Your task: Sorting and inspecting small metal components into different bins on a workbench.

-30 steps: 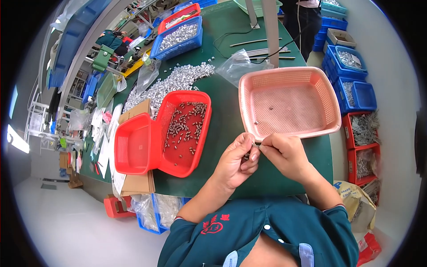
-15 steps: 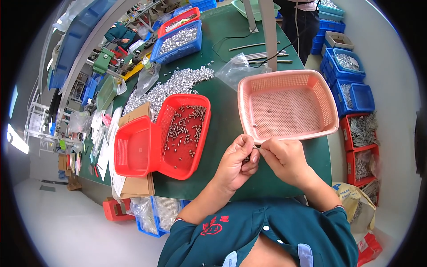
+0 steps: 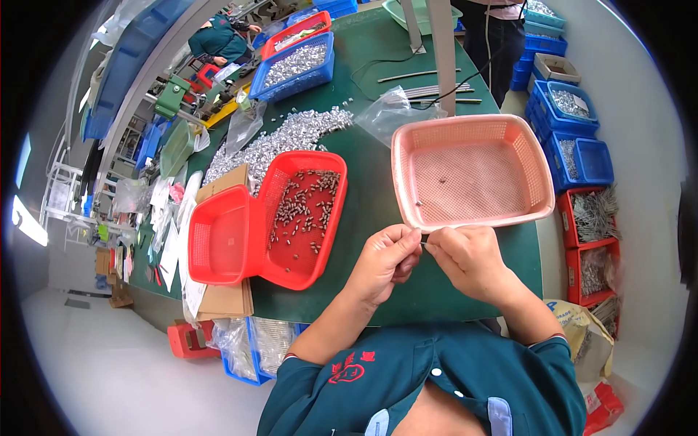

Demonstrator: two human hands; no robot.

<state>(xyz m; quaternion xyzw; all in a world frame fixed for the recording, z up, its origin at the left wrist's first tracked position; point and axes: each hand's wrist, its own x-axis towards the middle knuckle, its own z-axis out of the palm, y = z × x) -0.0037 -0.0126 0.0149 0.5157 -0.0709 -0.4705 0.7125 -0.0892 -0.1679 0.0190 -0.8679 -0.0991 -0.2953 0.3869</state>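
**Two-Handed Pinch at the Basket Rim**

Left hand and right hand meet fingertip to fingertip, jointly pinching a small dark metal part just beside the pink perforated plastic basket, near the red plastic tray of metal pieces.

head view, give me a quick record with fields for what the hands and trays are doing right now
left hand: left hand pinches one end of a small dark part with its fingers
right hand: right hand meets the left at the same part, just below the pink tray
pink perforated plastic tray: on the green work table, a few small parts inside
red perforated plastic tray: to the person's left, holds many small metal pieces
second red tray: beside it, no parts visible inside
loose pile of silver metal parts: on the table beyond the red trays
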